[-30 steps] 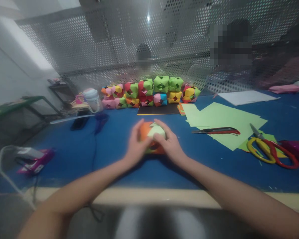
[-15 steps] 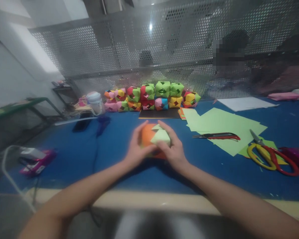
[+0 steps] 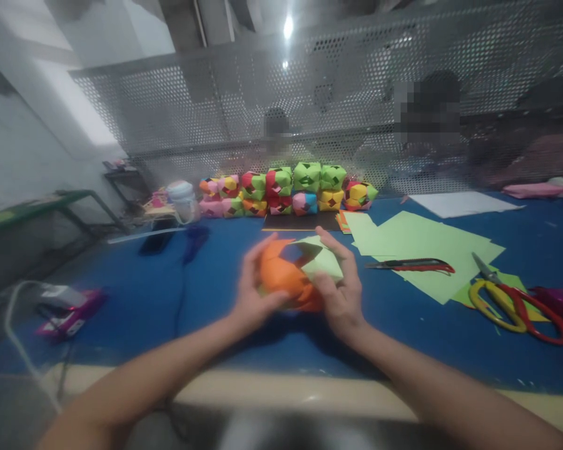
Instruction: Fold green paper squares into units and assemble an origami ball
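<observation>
An orange and pale green folded paper ball [image 3: 281, 269] is held between my two hands above the blue tabletop [image 3: 216, 262]. A diamond-shaped opening shows on its upper side. My left hand [image 3: 256, 287] wraps its left, orange side, with the thumb along the lower front. On the right, my right hand [image 3: 344, 287] grips the pale green part, its thumb in front and its fingers over the top edge. The undersides of the ball are hidden.
Stacked colourful paper balls [image 3: 281, 187] line the back. Green paper sheets [image 3: 431, 244], a cutter [image 3: 417, 265] and scissors [image 3: 511, 303] lie to the right. A phone [image 3: 159, 240] and a purple device [image 3: 72, 312] are on the left. Behind a perforated screen [image 3: 234, 100], people are dimly visible.
My hands have moved apart slightly, the right one further right. The paper ball looks wider and is turned, with more orange and an opening showing. The view has tilted a little upward.
</observation>
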